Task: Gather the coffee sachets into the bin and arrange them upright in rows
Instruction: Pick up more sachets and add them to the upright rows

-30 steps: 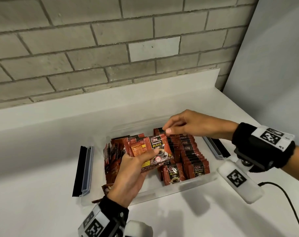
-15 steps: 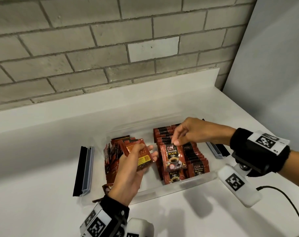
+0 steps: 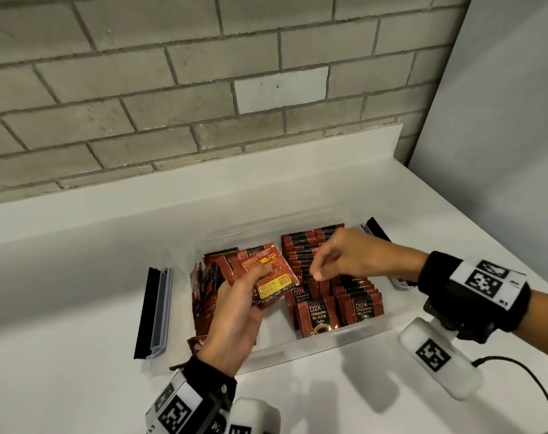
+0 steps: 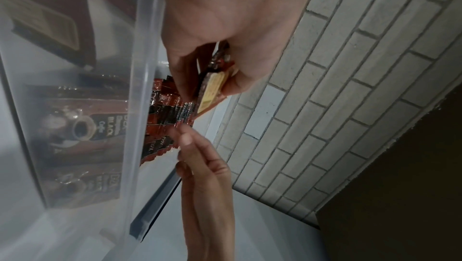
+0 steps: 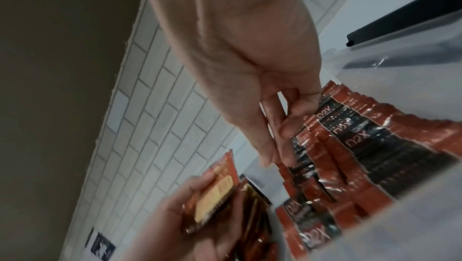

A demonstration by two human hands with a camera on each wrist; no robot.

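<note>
Red sachets sit gripped in left hand; right hand, loosely curled, holds nothing beside them.

Hidden, cut-off and blurred bits
Left hand covers lower part of its sachet stack; loose sachets behind it partly hidden; right-wrist view blurs near sachets; right fingertips motion-blurred, contact w/ rows unclear.

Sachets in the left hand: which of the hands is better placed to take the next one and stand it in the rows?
Probably the right hand: it holds nothing and hovers over the upright rows, beside the sachets that the left hand grips.
</note>
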